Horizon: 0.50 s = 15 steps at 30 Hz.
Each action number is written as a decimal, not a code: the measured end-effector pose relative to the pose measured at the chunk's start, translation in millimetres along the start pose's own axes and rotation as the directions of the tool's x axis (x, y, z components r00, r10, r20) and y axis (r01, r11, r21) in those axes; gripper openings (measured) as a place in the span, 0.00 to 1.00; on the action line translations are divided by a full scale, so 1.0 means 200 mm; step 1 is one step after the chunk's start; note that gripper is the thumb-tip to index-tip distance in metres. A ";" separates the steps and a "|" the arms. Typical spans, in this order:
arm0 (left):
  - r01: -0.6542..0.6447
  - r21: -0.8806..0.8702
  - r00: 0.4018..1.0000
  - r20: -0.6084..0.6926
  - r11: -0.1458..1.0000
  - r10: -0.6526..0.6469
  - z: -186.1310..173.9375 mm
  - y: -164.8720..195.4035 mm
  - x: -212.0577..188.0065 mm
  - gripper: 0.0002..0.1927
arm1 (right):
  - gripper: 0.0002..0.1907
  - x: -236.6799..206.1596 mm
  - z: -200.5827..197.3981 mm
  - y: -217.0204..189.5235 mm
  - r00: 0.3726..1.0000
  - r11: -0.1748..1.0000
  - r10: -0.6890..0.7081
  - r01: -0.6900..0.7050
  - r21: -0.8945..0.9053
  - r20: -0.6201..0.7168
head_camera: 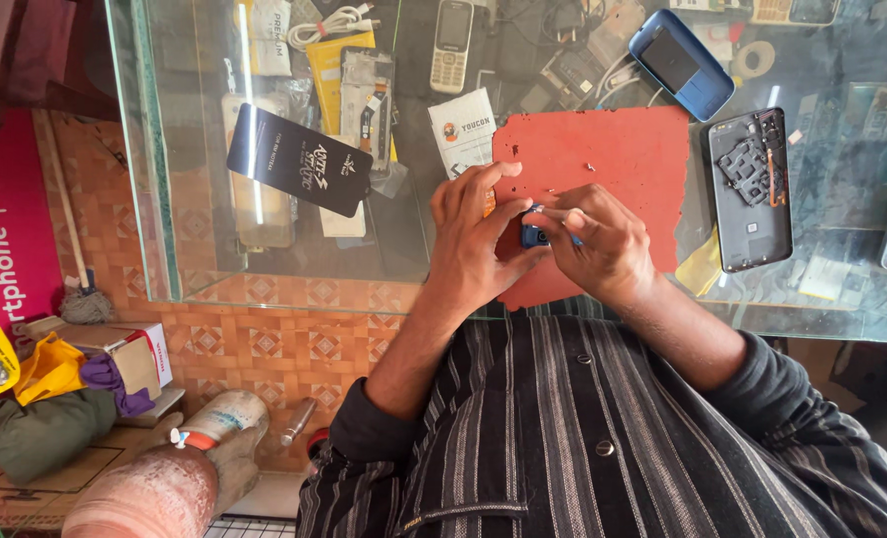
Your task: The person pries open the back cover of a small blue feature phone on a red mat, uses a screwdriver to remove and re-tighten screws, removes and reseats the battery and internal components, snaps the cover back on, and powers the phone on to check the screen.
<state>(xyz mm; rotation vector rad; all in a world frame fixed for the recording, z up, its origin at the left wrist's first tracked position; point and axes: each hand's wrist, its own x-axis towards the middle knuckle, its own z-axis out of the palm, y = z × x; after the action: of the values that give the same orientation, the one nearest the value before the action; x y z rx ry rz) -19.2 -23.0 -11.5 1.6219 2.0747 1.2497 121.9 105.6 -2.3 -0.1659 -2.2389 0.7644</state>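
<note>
Glass counter of a phone repair bench, seen from above, with a red mat under two busy hands.

Both hands meet at the mat's six o'clock edge: the left hand pinches a small blue part between thumb and fingers, closed on it, while the right hand is closed around a thin tool whose tip touches that part. Judging by the grip, the work goes best with the part braced low against the mat and the tool kept steady, since tiny loose bits lie on the mat near twelve o'clock. Counted around it: one opened phone back at three o'clock, one blue phone at one o'clock, one white keypad phone at eleven o'clock, one dark card at nine o'clock.
</note>
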 end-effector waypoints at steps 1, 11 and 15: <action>0.002 0.007 1.000 0.007 1.000 -0.002 0.00 0.00 0.00 0.34 | 0.44 0.00 -0.01 -0.01 0.999 1.000 0.006 -0.007 0.029 0.034; -0.002 -0.028 1.000 -0.001 1.000 0.002 -0.04 0.02 0.02 0.30 | 0.31 -0.09 -0.03 0.04 0.934 0.912 0.355 -0.340 0.230 -0.026; -0.013 -0.011 1.000 0.001 1.000 0.013 -0.06 0.01 0.09 0.14 | 0.33 -0.15 -0.20 0.11 0.888 0.905 0.407 -0.361 0.224 -0.214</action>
<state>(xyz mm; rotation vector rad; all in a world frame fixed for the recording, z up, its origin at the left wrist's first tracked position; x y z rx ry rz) -31.2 -12.2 2.6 1.6338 2.0563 1.2621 168.7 132.3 -12.4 -0.6037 -1.8990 1.0845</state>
